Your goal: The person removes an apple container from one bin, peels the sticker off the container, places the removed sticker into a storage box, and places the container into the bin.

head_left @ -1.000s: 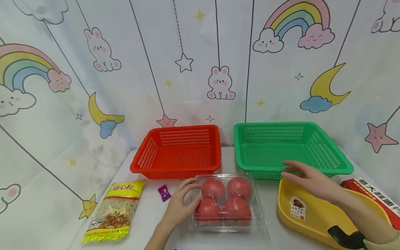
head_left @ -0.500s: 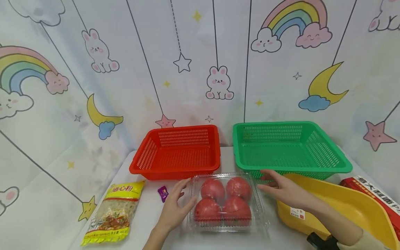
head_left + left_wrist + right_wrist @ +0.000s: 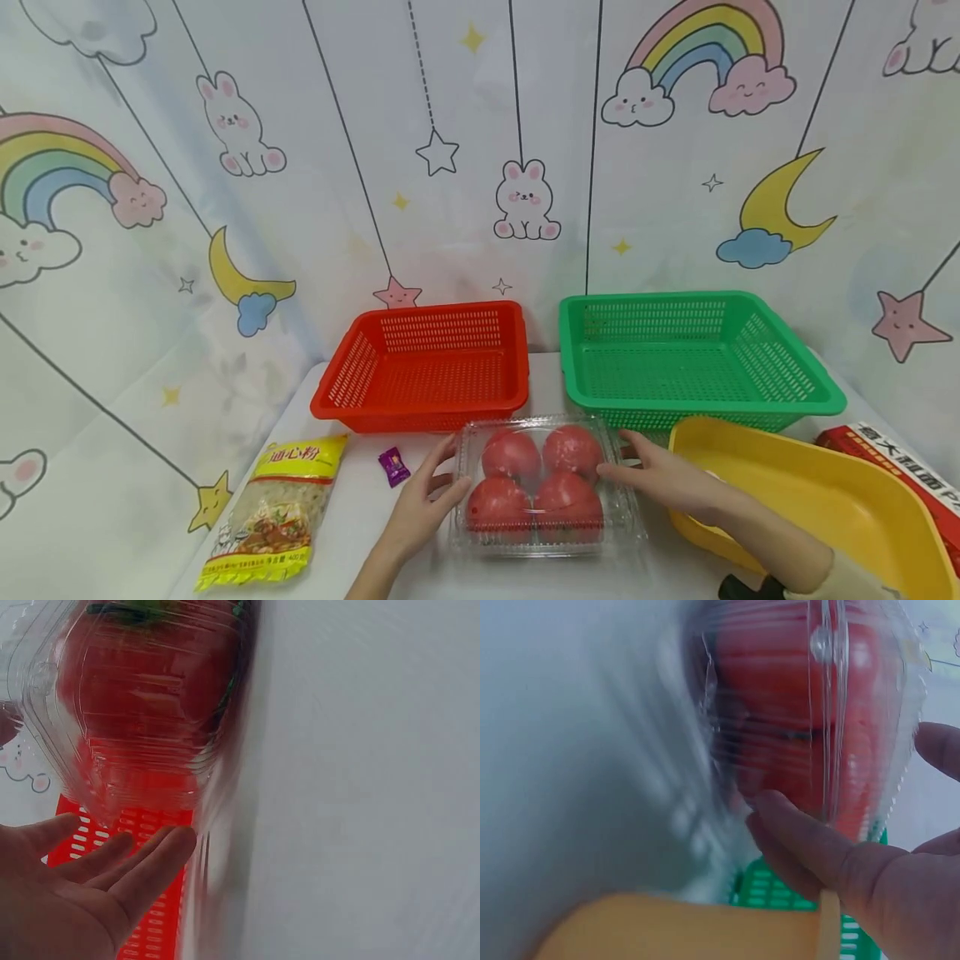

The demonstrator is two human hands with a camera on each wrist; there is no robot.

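A clear plastic clamshell box (image 3: 536, 547) with several red tomatoes (image 3: 567, 500) inside lies in the middle of the white table. My left hand (image 3: 422, 504) is at its left side, thumb near the lid edge. In the left wrist view the left fingers (image 3: 154, 874) are fairly straight beside the box wall; whether they touch it is unclear. At the right side is my right hand (image 3: 667, 477), its thumb over the lid edge. The right wrist view has its extended fingertips (image 3: 776, 806) against or very near the box wall. Neither hand is curled round the box.
Behind the box stand a red basket (image 3: 442, 417) and a green basket (image 3: 690, 408). A yellow tray (image 3: 847, 500) sits under the right forearm, with a red carton (image 3: 900, 462) beyond it. To the left lie a purple wrapped candy (image 3: 393, 467) and a yellow pasta bag (image 3: 273, 508).
My right hand has come left from above the yellow tray to the box's right side. My left hand drew slightly off the lid and stays at the left side. The box has not moved.
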